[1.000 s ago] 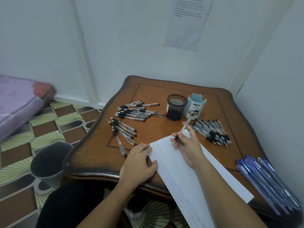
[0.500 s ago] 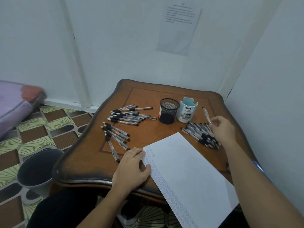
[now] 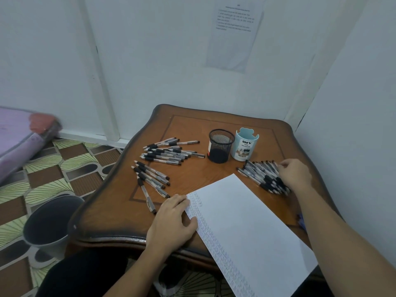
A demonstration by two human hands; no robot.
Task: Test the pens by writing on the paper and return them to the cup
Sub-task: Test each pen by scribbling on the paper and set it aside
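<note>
**Reaching into the pen pile [image 3: 262,177] beside the paper [image 3: 246,224]**

The right hand [image 3: 295,174] rests on the pile past the paper's far right edge, fingers bent among the barrels; whether they pinch one is unclear. The left hand [image 3: 171,219] presses flat, fingers together, on the paper's left edge. The mesh cup [image 3: 220,146] stands beyond the paper.

The right hand [image 3: 294,173] has left the paper [image 3: 246,228] — a second ago it was writing there with a pen, and half a second ago it held that pen raised above the right-hand pile of pens [image 3: 263,175]. Now it has come down onto the pile, fingers [image 3: 282,166] touching the pens.
</note>
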